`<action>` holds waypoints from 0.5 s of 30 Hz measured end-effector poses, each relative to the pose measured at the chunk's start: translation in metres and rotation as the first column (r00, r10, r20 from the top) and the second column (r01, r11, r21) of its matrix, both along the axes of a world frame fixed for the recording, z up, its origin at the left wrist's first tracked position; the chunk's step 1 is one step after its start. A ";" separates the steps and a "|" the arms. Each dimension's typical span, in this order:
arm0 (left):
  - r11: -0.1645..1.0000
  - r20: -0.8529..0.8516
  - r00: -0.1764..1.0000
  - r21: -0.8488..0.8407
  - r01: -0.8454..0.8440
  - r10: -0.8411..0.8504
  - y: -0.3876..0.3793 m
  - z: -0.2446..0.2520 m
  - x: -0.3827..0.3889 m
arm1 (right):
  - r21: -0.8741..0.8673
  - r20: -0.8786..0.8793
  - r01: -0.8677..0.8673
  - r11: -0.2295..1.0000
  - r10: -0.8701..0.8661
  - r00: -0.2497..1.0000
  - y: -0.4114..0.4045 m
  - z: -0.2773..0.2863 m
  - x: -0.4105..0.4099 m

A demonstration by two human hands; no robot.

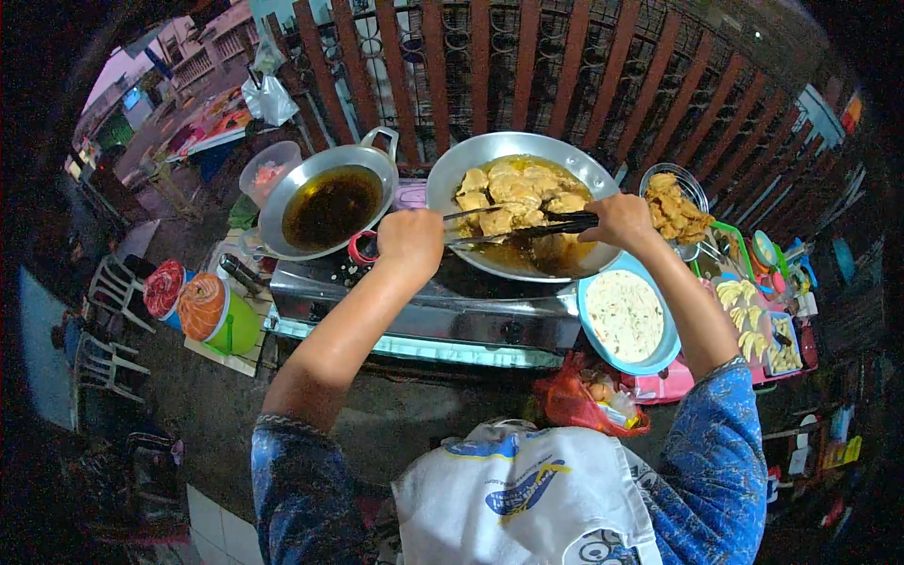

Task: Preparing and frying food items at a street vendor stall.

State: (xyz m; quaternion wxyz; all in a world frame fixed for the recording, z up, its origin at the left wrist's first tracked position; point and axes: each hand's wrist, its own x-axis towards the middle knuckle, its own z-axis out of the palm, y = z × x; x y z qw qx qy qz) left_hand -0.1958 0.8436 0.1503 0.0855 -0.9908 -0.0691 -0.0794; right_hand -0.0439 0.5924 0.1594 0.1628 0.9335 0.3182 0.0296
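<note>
Before me a wide metal wok [441, 169] holds oil and several battered pieces [519, 185] frying close together. My left hand [411, 242] is closed at the wok's left rim on thin metal utensils [467, 213], which look like tongs and reach over the oil. My right hand [623, 220], at the right rim, grips a dark slender utensil [558, 227] pointing left across the pieces. The two tools overlap, so their exact shapes are hard to tell. Below my right forearm sits a light-blue basin [592, 351] of pale batter [625, 314] with green flecks.
A second wok [270, 224] with dark oil stands left on the metal stove [424, 311]. Golden fried pieces [671, 206] fill a container at right, near trays of fanned pale slices [741, 321]. A green bucket [244, 328] stands left; a red plastic bag [565, 399] lies below the basin.
</note>
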 end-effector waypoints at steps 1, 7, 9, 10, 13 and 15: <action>1.000 0.000 1.000 0.000 -0.001 0.001 0.000 0.000 0.000 | 0.000 0.000 -0.001 1.000 0.001 1.000 -0.003 0.001 0.004; 1.000 -0.043 0.999 0.017 -0.005 0.006 0.002 0.002 0.000 | -0.012 -0.037 -0.031 0.999 0.031 0.999 -0.016 0.006 0.021; 0.999 -0.077 0.997 0.021 -0.026 0.028 0.004 0.001 0.001 | -0.019 -0.060 -0.015 1.000 0.014 0.998 -0.017 0.007 0.027; 0.999 -0.078 0.997 0.021 -0.026 0.028 0.005 0.000 0.001 | -0.025 -0.082 0.001 1.000 -0.003 0.997 -0.018 0.007 0.030; 1.000 -0.063 0.998 0.021 -0.018 0.019 0.008 -0.001 -0.001 | 0.006 -0.136 -0.031 1.000 0.031 0.990 -0.020 0.010 0.038; 1.000 -0.037 0.999 0.008 0.001 -0.001 0.009 -0.002 -0.001 | 0.031 -0.141 -0.043 0.999 0.047 0.989 -0.025 0.005 0.048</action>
